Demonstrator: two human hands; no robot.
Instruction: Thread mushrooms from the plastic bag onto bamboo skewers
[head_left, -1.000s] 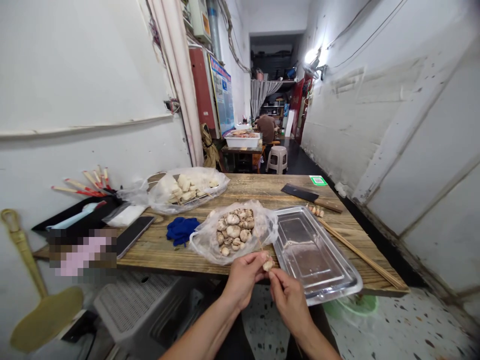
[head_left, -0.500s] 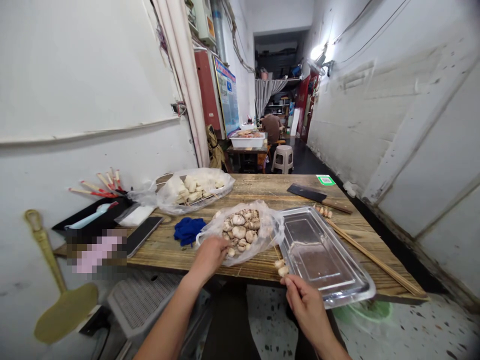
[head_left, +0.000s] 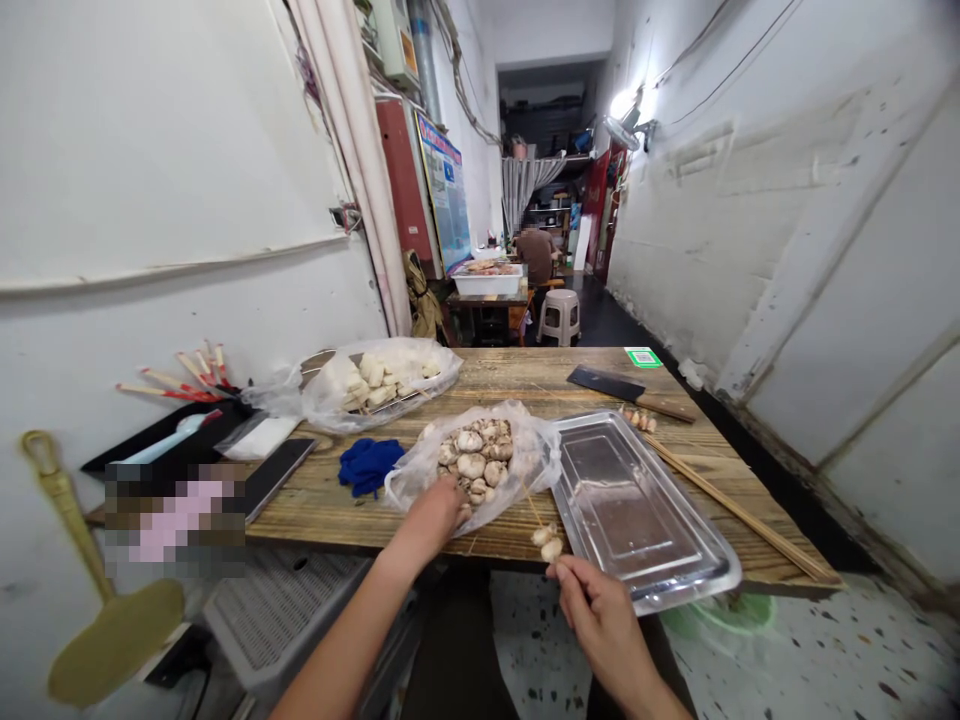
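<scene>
- Pinching with thumb and forefinger, the right hand [head_left: 596, 605] seems to grip a thin stick [head_left: 531, 503] by its near end, just below two mushrooms [head_left: 551, 549] threaded on it; held so, the stick points away from the body, towards the bag.
- Reaching into the plastic bag [head_left: 536, 440], the left hand [head_left: 431, 520] has its fingers at the loose mushrooms [head_left: 471, 465]; its fingertips are hidden, so I cannot tell whether they pinch one.
- Gaping upward, the bag lies near the table's [head_left: 510, 370] front edge, probably for easy reach.
- Lying right of the bag, the metal tray [head_left: 637, 500] sits handy to the right hand.
- Resting beyond the tray, the cleaver [head_left: 604, 382] is probably out of the way.
</scene>
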